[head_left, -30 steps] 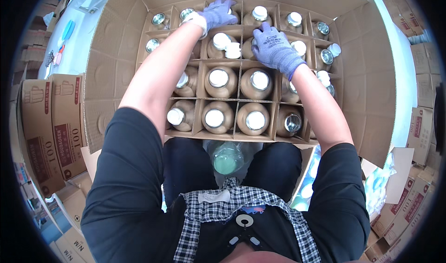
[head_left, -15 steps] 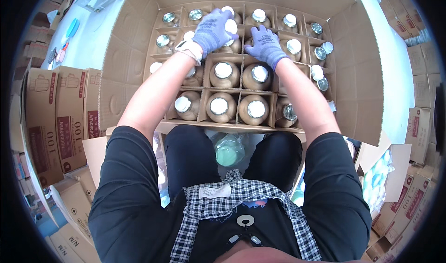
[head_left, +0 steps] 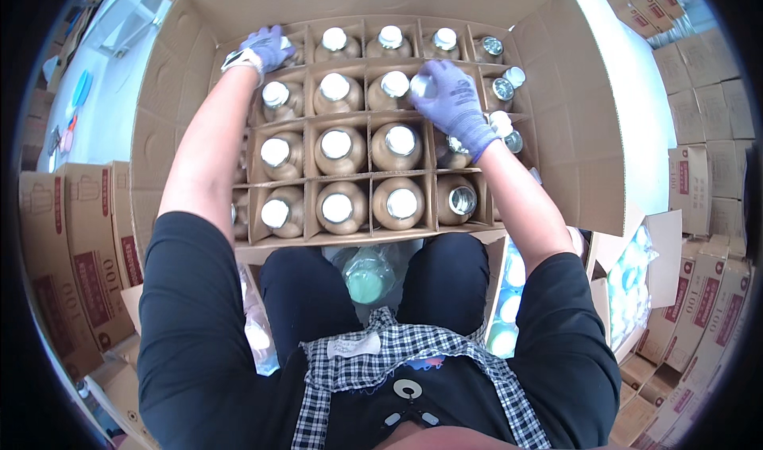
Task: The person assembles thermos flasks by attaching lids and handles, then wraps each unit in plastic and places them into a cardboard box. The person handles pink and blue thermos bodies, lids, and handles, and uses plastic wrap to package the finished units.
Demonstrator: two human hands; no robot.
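Over the divided carton [head_left: 572, 124], I see the left hand [head_left: 269, 49] curled at a bottle [head_left: 295, 56] near the back left; whether it grips, I cannot tell. The right hand [head_left: 447, 96] has its fingers around a white cap [head_left: 424, 87], second row from the back, seating unclear. Should those fingers slip, I judge the cap could drop between the cardboard dividers [head_left: 308, 100]; that wrist might also knock the nearby loose caps [head_left: 499, 124]. Leftward, a pale counter [head_left: 103, 116] carries a teal object [head_left: 81, 88]; stacked boxes [head_left: 699, 88] flank both sides.
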